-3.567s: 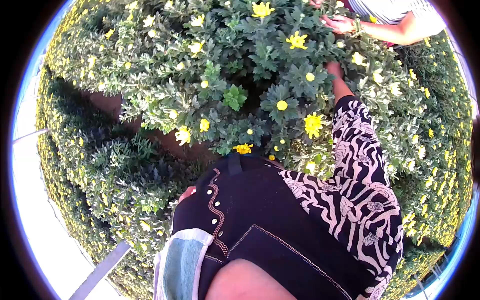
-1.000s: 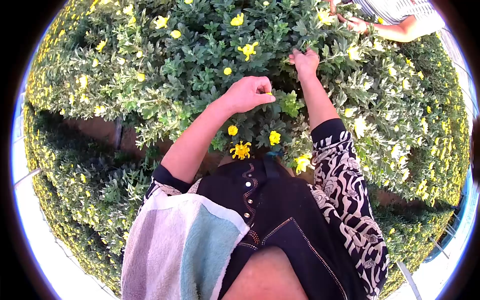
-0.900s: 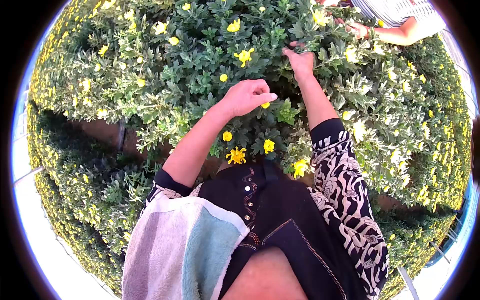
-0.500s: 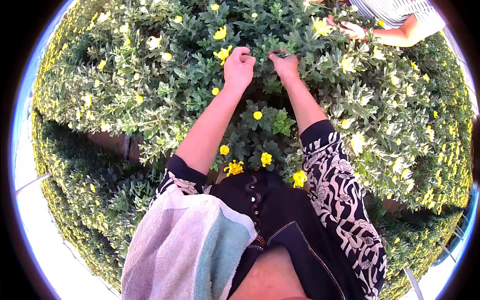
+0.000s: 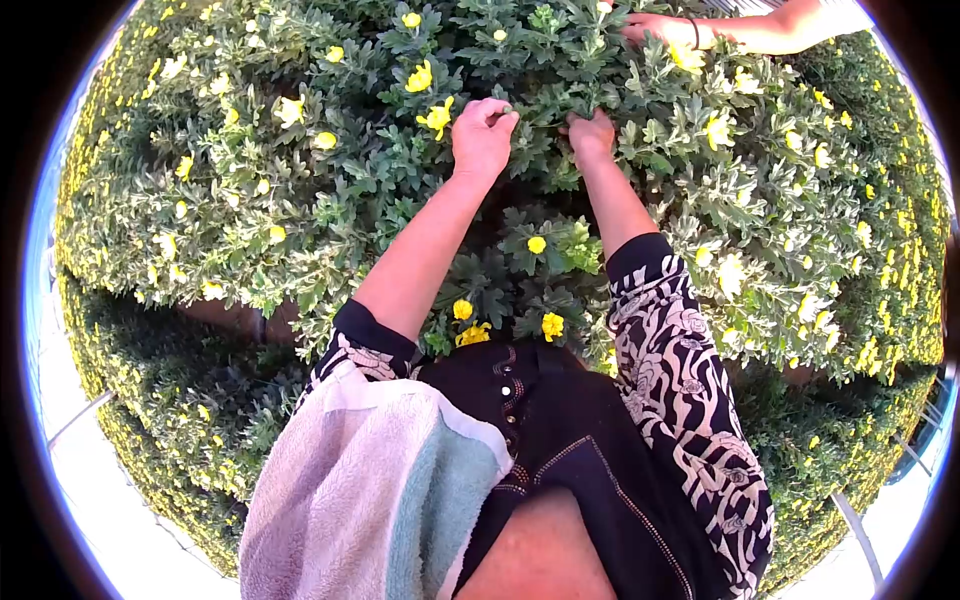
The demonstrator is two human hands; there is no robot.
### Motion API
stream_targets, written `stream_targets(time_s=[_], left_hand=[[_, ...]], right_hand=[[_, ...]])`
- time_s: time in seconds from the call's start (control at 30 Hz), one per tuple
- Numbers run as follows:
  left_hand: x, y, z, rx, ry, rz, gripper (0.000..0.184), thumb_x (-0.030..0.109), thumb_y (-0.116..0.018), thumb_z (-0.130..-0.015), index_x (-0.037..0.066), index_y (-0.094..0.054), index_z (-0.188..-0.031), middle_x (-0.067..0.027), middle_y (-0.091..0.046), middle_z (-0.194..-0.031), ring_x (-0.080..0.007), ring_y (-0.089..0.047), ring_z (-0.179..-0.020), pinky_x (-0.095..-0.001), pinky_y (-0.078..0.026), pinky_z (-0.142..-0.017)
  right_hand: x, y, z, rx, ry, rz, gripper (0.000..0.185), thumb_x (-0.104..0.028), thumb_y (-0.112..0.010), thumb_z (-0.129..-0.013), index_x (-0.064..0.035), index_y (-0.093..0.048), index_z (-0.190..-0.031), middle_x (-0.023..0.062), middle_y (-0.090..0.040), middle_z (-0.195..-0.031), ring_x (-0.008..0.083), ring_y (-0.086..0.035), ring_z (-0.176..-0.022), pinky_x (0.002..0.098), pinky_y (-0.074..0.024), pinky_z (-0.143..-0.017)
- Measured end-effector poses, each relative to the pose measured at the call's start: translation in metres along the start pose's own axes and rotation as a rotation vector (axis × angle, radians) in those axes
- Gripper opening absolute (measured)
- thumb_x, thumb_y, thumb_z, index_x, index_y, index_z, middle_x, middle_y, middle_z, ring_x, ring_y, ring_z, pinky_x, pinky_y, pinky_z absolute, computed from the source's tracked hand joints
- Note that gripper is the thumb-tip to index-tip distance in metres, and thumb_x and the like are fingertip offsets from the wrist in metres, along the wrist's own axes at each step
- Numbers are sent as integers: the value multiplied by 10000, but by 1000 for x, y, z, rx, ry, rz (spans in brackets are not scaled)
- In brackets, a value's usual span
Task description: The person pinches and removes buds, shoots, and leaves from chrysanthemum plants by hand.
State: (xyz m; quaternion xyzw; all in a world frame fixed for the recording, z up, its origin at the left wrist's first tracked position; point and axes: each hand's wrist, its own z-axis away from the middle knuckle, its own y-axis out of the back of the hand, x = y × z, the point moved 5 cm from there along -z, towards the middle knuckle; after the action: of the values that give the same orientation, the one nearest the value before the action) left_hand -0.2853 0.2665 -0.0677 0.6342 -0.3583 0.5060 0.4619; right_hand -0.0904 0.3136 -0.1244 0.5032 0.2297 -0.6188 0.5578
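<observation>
Yellow-flowered chrysanthemum plants (image 5: 350, 200) surround both hands. My left hand (image 5: 482, 140) is closed in a pinch just right of a yellow bloom (image 5: 437, 118), with a small green bit, seemingly a bud, at its fingertips. Across a narrow gap, my right hand (image 5: 591, 138) has its fingers curled in around a leafy chrysanthemum stem (image 5: 592, 95); leaves partly hide the fingertips. Below and between my forearms, a lower plant carries a small yellow flower (image 5: 537, 244).
Another person's hand (image 5: 660, 28) reaches into the foliage at the upper right, close to my right hand. A towel (image 5: 350, 480) hangs over my left side. Dark furrows (image 5: 220, 315) part the flower rows. More yellow flowers (image 5: 552, 325) stand against my waist.
The view has shifted slightly, and the plants sit higher in it. My right hand has moved down and right, deeper into leaves. The other person's hand has moved left and up.
</observation>
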Motion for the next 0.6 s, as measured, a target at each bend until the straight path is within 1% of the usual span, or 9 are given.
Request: stream_targets(time_s=[0.07,0.1,0.17,0.23,0.33,0.4,0.47,0.53,0.6], left_hand=[[-2,5,0,3,41,-11,130,74,-724,-775,32,-672,-886,-74,-620,-911,-169,-608,-743,-283,-488,-708],[0,6,0,11,-9,-69,109,51,-702,-797,22,-658,-892,-59,-630,-928,-144,-616,-774,-274,-493,-735],[3,7,-6,25,-67,-124,88,28,-681,-820,13,-644,-898,-43,-641,-945,-119,-623,-805,-265,-498,-761],[6,6,-7,36,-101,-123,88,35,-666,-810,14,-607,-872,-41,-639,-835,-122,-610,-746,-277,-496,-714],[10,7,-6,-2,100,-236,107,66,-669,-799,18,-586,-846,-43,-635,-757,-125,-591,-692,-292,-490,-670],[11,5,-8,20,44,-238,130,92,-683,-789,22,-592,-850,-49,-637,-727,-124,-579,-670,-297,-486,-648],[18,4,-7,34,107,-237,134,90,-681,-793,21,-590,-863,-60,-635,-733,-133,-585,-673,-304,-491,-661],[24,3,-8,66,142,-276,171,101,-690,-794,30,-615,-930,-71,-650,-757,-144,-599,-682,-306,-493,-672],[26,1,-7,72,114,-225,251,124,-702,-797,50,-637,-1028,-81,-670,-800,-151,-613,-704,-310,-496,-685]], right_hand=[[-15,-15,4,-257,51,-300,197,-88,-646,-881,-45,-602,-1069,101,-712,-916,145,-631,-609,261,-426,-485],[-28,-15,11,-343,-13,-297,324,-94,-680,-849,-79,-603,-1164,58,-688,-888,127,-592,-617,251,-414,-501],[-43,-20,13,-399,43,-290,357,-82,-703,-818,-101,-611,-1163,46,-668,-869,124,-592,-637,245,-424,-510],[-50,-25,20,-461,148,-271,449,-86,-754,-761,-132,-617,-1186,20,-638,-825,107,-568,-666,260,-440,-541],[-61,-34,23,-523,205,-176,459,-109,-775,-750,-115,-627,-1184,11,-636,-808,100,-544,-637,270,-437,-553],[-62,-42,21,-531,257,-249,410,-111,-789,-745,-87,-643,-1127,3,-633,-791,96,-527,-620,265,-431,-559],[-56,-44,15,-474,183,-61,299,-89,-774,-765,-70,-664,-1042,-1,-633,-775,93,-521,-611,256,-427,-559],[-53,-43,22,-467,190,-288,179,-107,-752,-790,-59,-673,-943,4,-641,-767,97,-536,-624,270,-433,-577],[-48,-40,27,-518,139,-290,176,-88,-719,-805,-41,-659,-965,8,-642,-769,100,-547,-633,259,-428,-583]])
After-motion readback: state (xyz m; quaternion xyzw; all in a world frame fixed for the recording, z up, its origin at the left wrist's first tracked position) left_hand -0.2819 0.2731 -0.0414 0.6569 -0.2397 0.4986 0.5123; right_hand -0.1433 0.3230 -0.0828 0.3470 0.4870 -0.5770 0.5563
